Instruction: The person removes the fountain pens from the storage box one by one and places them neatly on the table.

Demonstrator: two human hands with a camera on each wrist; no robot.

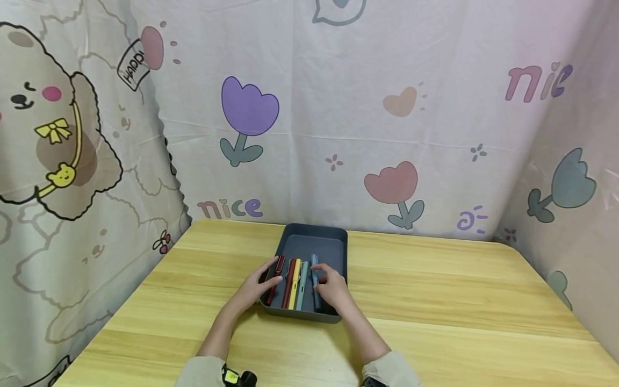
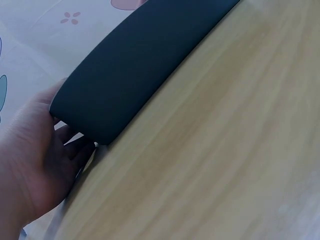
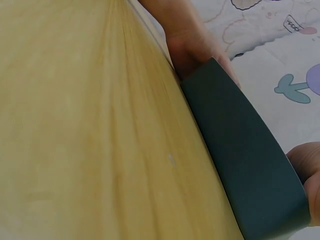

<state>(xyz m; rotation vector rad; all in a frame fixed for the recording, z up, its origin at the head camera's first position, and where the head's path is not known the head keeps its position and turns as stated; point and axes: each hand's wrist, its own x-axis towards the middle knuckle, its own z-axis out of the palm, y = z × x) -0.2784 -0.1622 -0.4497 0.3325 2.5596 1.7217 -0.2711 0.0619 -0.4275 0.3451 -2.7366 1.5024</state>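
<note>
A dark grey rectangular tray holds several clipped pens side by side. My left hand grips its left wall; the thumb reaches inside across a dark red pen. In the left wrist view, that hand's fingers lie outside the tray's corner. My right hand pinches a blue pen between thumb and index finger, inside the tray near its right side. A red pen, a yellow pen and a grey-green pen lie close together in the middle.
The tray stands on a light wood table, near its back edge. Behind hangs a pale curtain with printed flowers and words. Another printed curtain runs along the left side.
</note>
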